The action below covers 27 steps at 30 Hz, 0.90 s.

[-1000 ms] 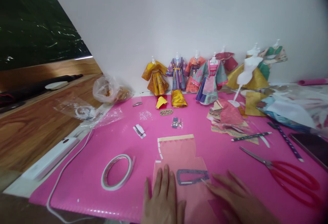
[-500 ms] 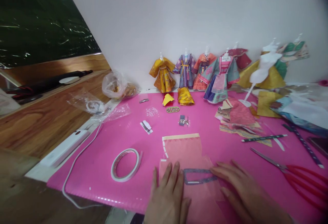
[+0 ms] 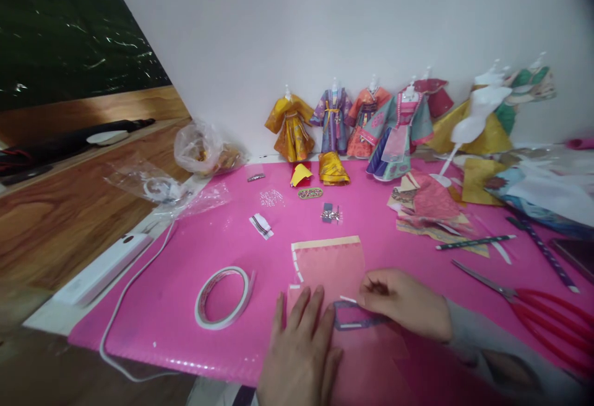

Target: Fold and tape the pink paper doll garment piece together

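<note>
My left hand (image 3: 299, 347) lies flat with its fingers spread on a pink paper garment piece (image 3: 331, 263), which has a cream top band and white strips along its left edge. Between my hands a grey-purple rectangular outline (image 3: 341, 324) crosses the paper, with a white strip along its lower side. My right hand (image 3: 406, 304) is above the outline's right end, its fingers pinched together. A short white strip of tape (image 3: 348, 299) sticks out leftward from those fingertips. To the left of my left hand lies a roll of white tape (image 3: 200, 308).
Scissors with red handles (image 3: 510, 294), a dark green pencil (image 3: 477, 242) and patterned paper scraps (image 3: 427, 205) lie on the right. Small dressed forms (image 3: 290, 127) stand along the back wall. A white cable (image 3: 125, 307) runs down the table's left side.
My right hand has lifted off the paper, moved left and closed into a pinch, with a white strip now at its fingertips. My left hand has stayed flat. The view has shifted slightly.
</note>
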Each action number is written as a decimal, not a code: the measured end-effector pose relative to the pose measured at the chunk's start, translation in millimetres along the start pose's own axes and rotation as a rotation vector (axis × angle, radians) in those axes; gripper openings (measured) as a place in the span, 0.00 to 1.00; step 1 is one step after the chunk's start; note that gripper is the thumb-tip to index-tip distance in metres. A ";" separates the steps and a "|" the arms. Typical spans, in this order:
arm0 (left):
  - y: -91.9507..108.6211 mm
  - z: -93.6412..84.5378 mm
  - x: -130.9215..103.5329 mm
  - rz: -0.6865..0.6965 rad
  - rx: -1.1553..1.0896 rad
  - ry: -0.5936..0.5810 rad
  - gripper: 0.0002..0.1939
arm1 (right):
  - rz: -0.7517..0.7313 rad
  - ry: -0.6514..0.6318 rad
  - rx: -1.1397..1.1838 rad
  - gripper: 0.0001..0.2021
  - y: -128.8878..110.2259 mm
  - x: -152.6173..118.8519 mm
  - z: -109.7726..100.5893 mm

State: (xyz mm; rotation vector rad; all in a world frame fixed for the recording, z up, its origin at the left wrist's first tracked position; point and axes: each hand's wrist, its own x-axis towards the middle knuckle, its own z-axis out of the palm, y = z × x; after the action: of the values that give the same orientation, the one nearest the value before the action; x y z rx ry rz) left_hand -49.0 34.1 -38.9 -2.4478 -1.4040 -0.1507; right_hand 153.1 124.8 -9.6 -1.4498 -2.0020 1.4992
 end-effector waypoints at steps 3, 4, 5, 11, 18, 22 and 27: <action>-0.3 0.7 0.8 0.011 -0.003 0.049 0.22 | 0.011 -0.055 -0.050 0.07 1.2 7.4 0.3; -0.2 0.9 1.0 0.009 -0.004 0.065 0.22 | 0.015 -0.072 -0.063 0.06 1.6 9.3 0.3; 0.0 1.2 1.2 0.007 -0.004 0.074 0.22 | 0.018 -0.088 -0.075 0.06 2.0 11.2 0.2; -2.1 2.7 0.9 -0.006 -0.020 0.065 0.21 | 0.038 -0.157 -0.144 0.07 4.7 22.2 -3.0; -1.1 5.0 -1.2 -0.028 -0.075 0.000 0.22 | 0.049 -0.181 -0.163 0.07 3.8 25.5 -3.5; -1.7 5.6 -2.8 -0.021 -0.083 -0.041 0.22 | 0.048 -0.168 -0.163 0.07 2.9 25.5 -3.3; -2.8 6.5 -3.1 -0.020 -0.097 -0.043 0.22 | 0.055 -0.149 -0.168 0.07 3.3 25.4 -2.3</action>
State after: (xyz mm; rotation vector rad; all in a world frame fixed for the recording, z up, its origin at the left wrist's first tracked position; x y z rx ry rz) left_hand -53.4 34.9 -45.3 -2.5296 -1.4727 -0.1751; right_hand 144.4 146.6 -20.0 -1.5078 -2.2417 1.5341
